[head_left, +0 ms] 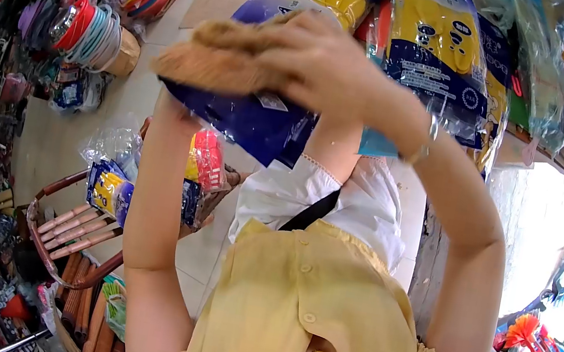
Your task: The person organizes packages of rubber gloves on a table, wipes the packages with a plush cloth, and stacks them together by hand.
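Across the upper centre of the frame, the right hand [308,61] has its fingers closed on a brown cloth [207,63], bunched and pressed, it seems, against a glossy blue packet [263,132]. The left hand [179,110] is mostly hidden beneath, probably propping the packet from below; its finger spread cannot be told. At upper right, clear bags [440,35] show yellow gloves, laid side by side near the edge of the desk [557,161], likely so their fronts show. Lower left, a round-rimmed basket [37,218] holds pale wooden handles [76,225], likely bundled lengthwise for fit, beside a smaller blue-and-yellow packet [109,190].
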